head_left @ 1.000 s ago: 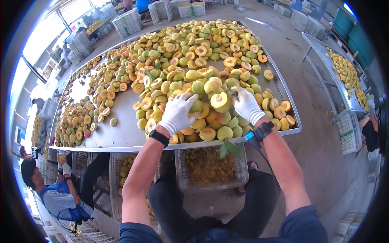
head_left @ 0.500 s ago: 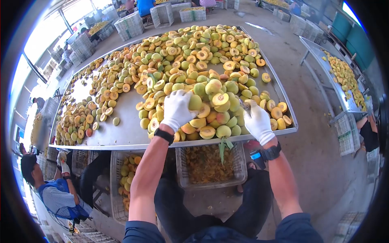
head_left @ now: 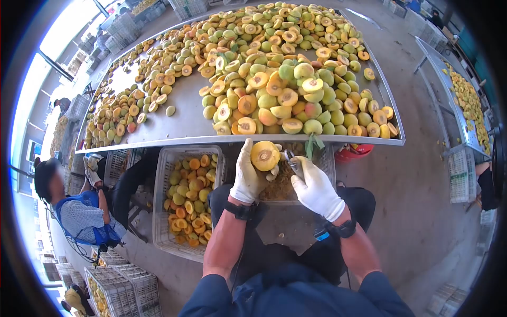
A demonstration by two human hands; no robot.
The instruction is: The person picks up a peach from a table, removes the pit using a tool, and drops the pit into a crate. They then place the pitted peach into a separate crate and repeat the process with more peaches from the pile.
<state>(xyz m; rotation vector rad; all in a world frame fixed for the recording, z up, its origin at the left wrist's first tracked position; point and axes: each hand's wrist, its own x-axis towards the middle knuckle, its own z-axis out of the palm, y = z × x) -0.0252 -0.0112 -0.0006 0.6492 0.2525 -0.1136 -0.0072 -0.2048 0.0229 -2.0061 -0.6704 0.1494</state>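
Note:
My gloved left hand (head_left: 248, 174) is closed around a halved peach (head_left: 265, 154), its cut face with the brown centre turned up towards me. My right hand (head_left: 318, 191), also in a white glove, grips a small metal pitting tool (head_left: 294, 165). The tip of that tool is close beside the peach half's right edge; whether it touches cannot be made out. Both hands are in front of the metal table's near edge, over a crate (head_left: 328, 169) holding peels or scraps. On the table (head_left: 185, 108) lies a large heap of halved peaches (head_left: 274, 84).
A crate of peach halves (head_left: 190, 195) stands to the left below the table. A co-worker (head_left: 84, 206) sits further left, and stacked crates (head_left: 124, 288) are behind. A red bucket (head_left: 354, 152) is under the table's right corner. Another table (head_left: 454, 100) with fruit stands right.
Both hands have drawn back from the heap to below the table edge. My left hand now has a peach half with its cut face showing. The view has tilted down.

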